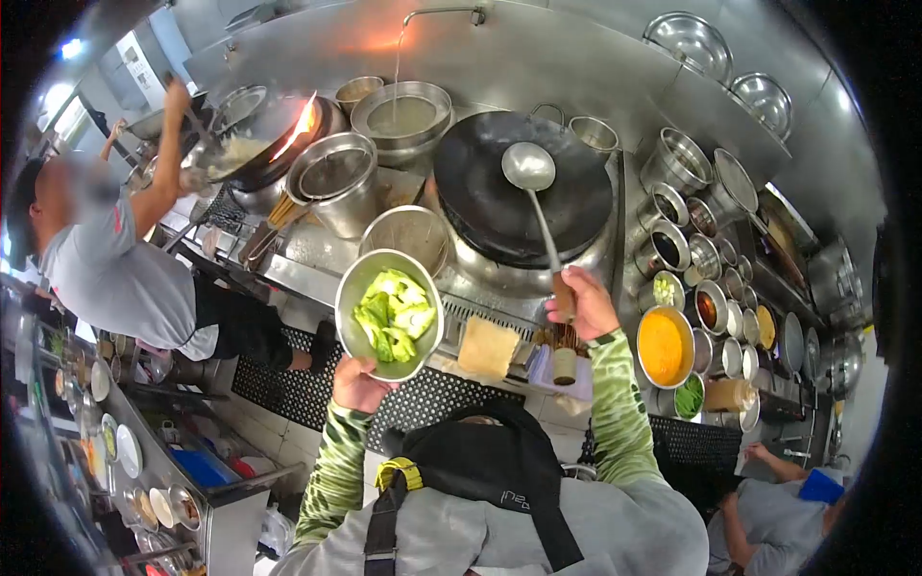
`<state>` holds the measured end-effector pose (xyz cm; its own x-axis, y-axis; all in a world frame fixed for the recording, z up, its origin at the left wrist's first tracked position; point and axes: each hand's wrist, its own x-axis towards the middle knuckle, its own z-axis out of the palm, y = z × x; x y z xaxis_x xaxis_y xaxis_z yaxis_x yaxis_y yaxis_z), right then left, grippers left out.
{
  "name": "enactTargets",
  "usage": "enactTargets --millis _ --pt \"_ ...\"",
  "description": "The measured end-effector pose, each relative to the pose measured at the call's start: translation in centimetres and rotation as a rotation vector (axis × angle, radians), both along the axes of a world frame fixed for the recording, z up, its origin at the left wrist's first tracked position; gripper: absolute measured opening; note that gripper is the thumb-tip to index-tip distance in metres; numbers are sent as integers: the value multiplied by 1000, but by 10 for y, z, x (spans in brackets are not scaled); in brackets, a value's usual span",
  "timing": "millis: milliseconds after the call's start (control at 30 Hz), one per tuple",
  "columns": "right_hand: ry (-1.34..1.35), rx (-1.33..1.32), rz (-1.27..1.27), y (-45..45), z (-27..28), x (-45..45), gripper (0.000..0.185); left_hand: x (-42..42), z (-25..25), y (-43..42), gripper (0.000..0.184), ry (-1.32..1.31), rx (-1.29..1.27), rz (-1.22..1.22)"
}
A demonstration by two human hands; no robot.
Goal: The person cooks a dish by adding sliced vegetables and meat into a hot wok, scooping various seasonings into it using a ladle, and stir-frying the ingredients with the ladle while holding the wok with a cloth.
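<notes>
My left hand [362,386] grips the near rim of a metal bowl [343,326], which is tilted so its inside faces up toward me. Chopped green vegetable pieces [394,315] lie in it. With my right hand [587,301] I am closed around the wooden handle of a ladle [529,167]. Its round metal head is over the black wok [471,206], and I cannot tell whether it touches the surface. The wok sits on the stove, with no food visible in it.
At left, a co-worker [134,259] handles a wok [317,130] with flames at its edge. Water runs from a tap [442,12] into a pot [400,113]. Seasoning containers, including an orange-filled pot [665,348], line the right. A folded cloth [488,347] lies on the stove's front edge.
</notes>
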<state>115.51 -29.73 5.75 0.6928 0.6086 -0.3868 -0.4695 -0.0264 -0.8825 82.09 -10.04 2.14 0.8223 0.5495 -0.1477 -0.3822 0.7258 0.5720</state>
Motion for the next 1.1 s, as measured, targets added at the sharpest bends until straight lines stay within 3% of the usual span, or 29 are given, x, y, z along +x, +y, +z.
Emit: enactTargets --millis 100,200,267,400,467,500,567,733,800,867,933,1000,1100 --pt "476 409 111 20 -6 39 20 22 7 -10 58 -15 89 40" --pt "567 404 183 48 0 77 10 30 12 -7 60 19 99 53" --pt "114 204 80 70 33 47 8 28 3 2 71 64 116 68" --pt "1 268 170 115 55 47 11 19 -3 23 75 75 106 99" --pt "-111 201 247 162 58 70 10 20 -2 30 69 59 123 145" --pt "-217 140 300 190 61 83 10 21 -1 34 66 51 132 168" --pt "-430 -100 361 252 69 106 7 14 -12 43 77 50 150 147" --pt "-760 -405 372 388 29 127 9 1 -20 56 72 91 198 235" --pt "-765 -471 531 425 7 130 9 -11 -21 60 70 165 173 177" --pt "-224 -142 488 441 -3 127 11 -15 -21 67 70 147 157 162" --pt "384 159 376 439 -1 132 12 -8 -7 67 58 141 136 235" --pt "697 365 357 418 11 135 11 -9 0 75 58 198 175 177" --pt "635 516 367 382 33 127 11 8 -2 94 57 189 190 127"
